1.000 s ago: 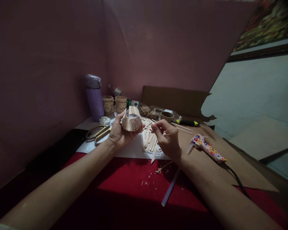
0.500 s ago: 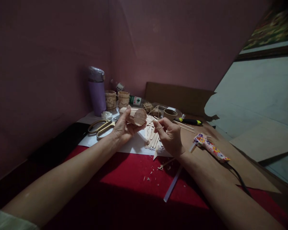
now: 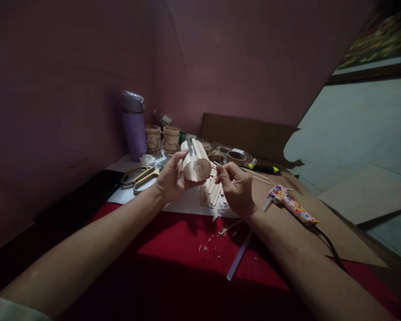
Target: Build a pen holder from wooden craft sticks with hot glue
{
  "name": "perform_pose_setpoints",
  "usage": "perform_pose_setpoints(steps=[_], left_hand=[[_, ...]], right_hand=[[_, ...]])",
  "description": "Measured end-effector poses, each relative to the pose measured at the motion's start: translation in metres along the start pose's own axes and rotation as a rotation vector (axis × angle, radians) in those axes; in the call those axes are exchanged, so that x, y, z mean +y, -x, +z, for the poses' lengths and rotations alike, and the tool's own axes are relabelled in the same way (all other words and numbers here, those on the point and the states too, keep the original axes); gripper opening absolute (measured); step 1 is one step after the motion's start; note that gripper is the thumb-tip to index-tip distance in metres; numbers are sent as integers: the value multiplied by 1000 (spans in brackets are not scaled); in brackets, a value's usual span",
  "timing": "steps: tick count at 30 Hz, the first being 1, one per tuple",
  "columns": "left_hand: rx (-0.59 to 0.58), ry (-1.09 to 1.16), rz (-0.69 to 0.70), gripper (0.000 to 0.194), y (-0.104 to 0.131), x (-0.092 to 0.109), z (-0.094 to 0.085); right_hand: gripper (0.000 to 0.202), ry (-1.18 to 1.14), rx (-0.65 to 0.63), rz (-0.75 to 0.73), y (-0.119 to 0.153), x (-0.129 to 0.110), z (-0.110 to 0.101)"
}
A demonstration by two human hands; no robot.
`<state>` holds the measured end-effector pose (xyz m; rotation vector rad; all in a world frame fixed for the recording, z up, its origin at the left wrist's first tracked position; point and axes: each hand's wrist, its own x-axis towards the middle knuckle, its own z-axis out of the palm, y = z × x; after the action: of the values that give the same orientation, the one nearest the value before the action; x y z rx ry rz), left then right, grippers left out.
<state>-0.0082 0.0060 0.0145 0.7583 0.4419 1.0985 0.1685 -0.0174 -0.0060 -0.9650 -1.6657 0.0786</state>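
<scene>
- The plastic container (image 3: 198, 165): clear, sided with pale wooden strips, a see-through gap between them, its base turned this way; raised above the worktop (image 3: 173, 236), gripped by the left hand (image 3: 172, 178).
- The right hand (image 3: 236, 186): fingers curled, just beside it (whether pinching anything, I cannot tell).
- Two wooden cups (image 3: 171, 140): upright behind, contents hidden.
- Purple flask (image 3: 134, 131): lidded.

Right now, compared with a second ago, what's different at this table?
The left hand has turned the stick-covered piece it holds and brought it slightly closer to the right hand; a strip of clear plastic now shows between its sticks. Nothing was visibly picked up or released. The right hand stays curled, and the scissors, glue gun and purple flask stay put.
</scene>
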Motion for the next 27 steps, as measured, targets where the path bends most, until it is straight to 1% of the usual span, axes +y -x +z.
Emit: perform_pose_setpoints(steps=[3, 8, 11, 13, 15, 17, 21, 24, 27], left_hand=[[-38, -47, -27, 41, 0, 0, -3], [-171, -42, -22, 44, 0, 0, -5], [-221, -38, -16, 42, 1, 0, -4], [-218, -51, -15, 41, 2, 1, -2], [-184, -80, -4, 40, 4, 1, 0], [-160, -120, 43, 41, 5, 2, 2], [-213, -178, 130, 51, 7, 3, 2], [-200, -206, 149, 54, 5, 4, 0], [-163, -255, 211, 47, 3, 4, -1]], right_hand=[[38, -14, 34, 12, -1, -3, -1], [36, -13, 49, 27, -2, -5, -1], [34, -33, 52, 28, -2, -5, -1], [33, -42, 53, 35, -2, -4, -1], [32, -42, 57, 46, -2, -4, -1], [29, -38, 64, 58, -3, -3, -1], [24, -54, 69, 81, -3, -1, 0], [29, -69, 56, 83, -2, 0, 1], [34, -63, 40, 83, -2, 0, 1]])
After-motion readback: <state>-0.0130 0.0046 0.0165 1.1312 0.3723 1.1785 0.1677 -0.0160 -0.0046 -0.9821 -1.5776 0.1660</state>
